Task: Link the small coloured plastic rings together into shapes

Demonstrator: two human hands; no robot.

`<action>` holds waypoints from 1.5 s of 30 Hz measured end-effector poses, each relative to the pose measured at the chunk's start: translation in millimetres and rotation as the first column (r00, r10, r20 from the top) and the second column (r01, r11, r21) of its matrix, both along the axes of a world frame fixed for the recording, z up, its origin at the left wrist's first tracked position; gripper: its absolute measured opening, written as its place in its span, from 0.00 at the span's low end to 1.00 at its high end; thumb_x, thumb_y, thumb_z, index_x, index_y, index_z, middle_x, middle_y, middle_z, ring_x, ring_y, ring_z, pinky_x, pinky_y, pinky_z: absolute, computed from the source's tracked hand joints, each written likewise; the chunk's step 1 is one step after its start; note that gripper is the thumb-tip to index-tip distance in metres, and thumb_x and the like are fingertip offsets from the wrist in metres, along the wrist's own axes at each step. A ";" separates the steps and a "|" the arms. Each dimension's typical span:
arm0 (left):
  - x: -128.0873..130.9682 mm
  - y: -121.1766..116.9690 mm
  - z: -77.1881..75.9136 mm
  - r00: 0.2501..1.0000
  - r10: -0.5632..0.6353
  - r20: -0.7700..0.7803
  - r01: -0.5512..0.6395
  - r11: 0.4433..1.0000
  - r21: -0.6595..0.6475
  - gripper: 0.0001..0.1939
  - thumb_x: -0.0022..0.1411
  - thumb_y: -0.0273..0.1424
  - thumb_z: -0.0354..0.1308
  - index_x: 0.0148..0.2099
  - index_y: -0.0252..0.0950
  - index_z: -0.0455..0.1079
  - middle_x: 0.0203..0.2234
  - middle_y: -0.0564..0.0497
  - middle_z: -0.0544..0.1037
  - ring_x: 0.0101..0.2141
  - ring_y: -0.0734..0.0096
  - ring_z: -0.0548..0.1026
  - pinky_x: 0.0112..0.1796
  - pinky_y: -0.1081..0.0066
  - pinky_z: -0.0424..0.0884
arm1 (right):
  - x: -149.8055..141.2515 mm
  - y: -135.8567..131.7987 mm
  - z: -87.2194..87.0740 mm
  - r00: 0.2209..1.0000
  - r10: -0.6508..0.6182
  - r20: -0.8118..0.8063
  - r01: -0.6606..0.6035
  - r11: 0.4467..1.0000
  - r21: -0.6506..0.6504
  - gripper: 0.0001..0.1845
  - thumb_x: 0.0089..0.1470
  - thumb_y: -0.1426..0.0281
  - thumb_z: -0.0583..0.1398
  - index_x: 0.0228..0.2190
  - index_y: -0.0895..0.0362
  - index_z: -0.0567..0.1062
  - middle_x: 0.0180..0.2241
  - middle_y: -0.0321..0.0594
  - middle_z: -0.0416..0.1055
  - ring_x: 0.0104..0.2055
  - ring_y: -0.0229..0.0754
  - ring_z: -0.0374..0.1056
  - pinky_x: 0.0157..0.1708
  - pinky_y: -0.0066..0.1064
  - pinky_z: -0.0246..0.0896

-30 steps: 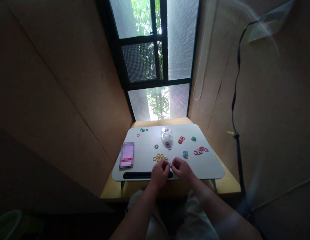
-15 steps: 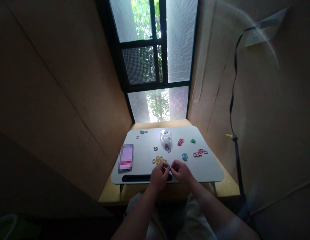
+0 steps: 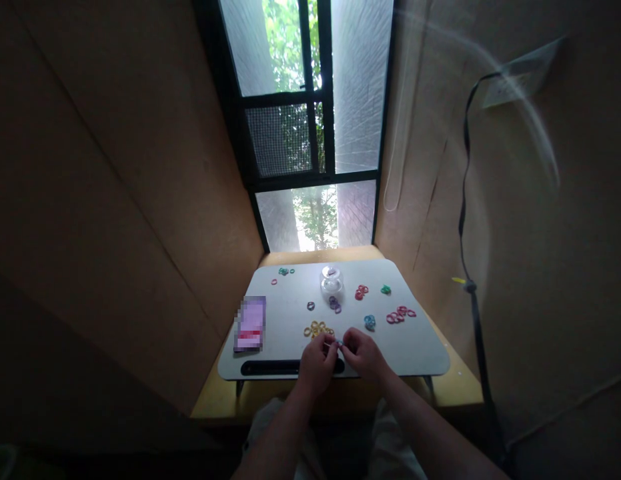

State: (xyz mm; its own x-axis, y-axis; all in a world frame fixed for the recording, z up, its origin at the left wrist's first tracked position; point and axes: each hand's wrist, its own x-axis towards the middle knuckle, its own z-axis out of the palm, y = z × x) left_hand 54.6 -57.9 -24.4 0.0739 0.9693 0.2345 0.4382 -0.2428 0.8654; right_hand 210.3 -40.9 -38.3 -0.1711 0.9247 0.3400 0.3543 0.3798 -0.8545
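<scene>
- A small bluish piece [image 3: 339, 343] sits between both hands' fingertips, above the near part of the white table [image 3: 285, 323].
- The left hand [image 3: 317, 362] and right hand [image 3: 363, 355] each pinch it, probably because something so small needs steadying from both sides.
- Yellow rings [image 3: 315, 330] and blue rings [image 3: 369, 323] lie just beyond, seemingly grouped by colour.
- A clear jar [image 3: 332, 285] stands farther back, apparently leaving working room.

jar [image 3: 332, 285] on table [image 3: 285, 323], rings [image 3: 334, 305] before it
</scene>
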 end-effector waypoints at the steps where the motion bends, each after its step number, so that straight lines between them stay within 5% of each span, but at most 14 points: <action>1: 0.0 0.0 -0.2 1.000 -0.002 0.003 0.002 1.000 0.002 0.10 0.62 0.37 0.52 0.37 0.36 0.69 0.27 0.52 0.76 0.27 0.71 0.73 0.30 0.73 0.64 | 0.1 0.1 0.1 1.000 0.003 -0.002 -0.003 1.000 -0.001 0.07 0.51 0.68 0.58 0.25 0.55 0.65 0.20 0.31 0.61 0.22 0.34 0.56 0.22 0.25 0.52; 20: -0.2 0.5 -2.1 0.999 0.015 -0.040 -0.015 1.000 -0.001 0.08 0.61 0.36 0.53 0.36 0.37 0.69 0.25 0.53 0.74 0.26 0.72 0.71 0.29 0.73 0.63 | 1.3 0.7 -1.7 0.999 -0.005 0.033 0.005 1.000 -0.008 0.01 0.50 0.72 0.57 0.28 0.56 0.69 0.19 0.29 0.60 0.21 0.33 0.56 0.21 0.24 0.49; 45: 2.0 -0.3 5.3 0.999 0.002 -0.052 -0.001 1.000 0.025 0.08 0.60 0.35 0.54 0.35 0.37 0.70 0.25 0.54 0.75 0.25 0.73 0.71 0.29 0.73 0.63 | 3.2 -0.5 6.2 0.999 0.022 -0.033 -0.022 1.000 -0.003 0.04 0.49 0.70 0.58 0.30 0.57 0.72 0.23 0.34 0.68 0.23 0.34 0.61 0.24 0.25 0.57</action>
State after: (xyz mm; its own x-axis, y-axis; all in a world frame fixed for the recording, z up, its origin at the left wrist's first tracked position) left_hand 56.6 -58.2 -19.2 0.0852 0.9632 0.2549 0.4825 -0.2637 0.8352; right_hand 213.5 -41.4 -32.1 -0.1804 0.9221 0.3422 0.3179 0.3839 -0.8669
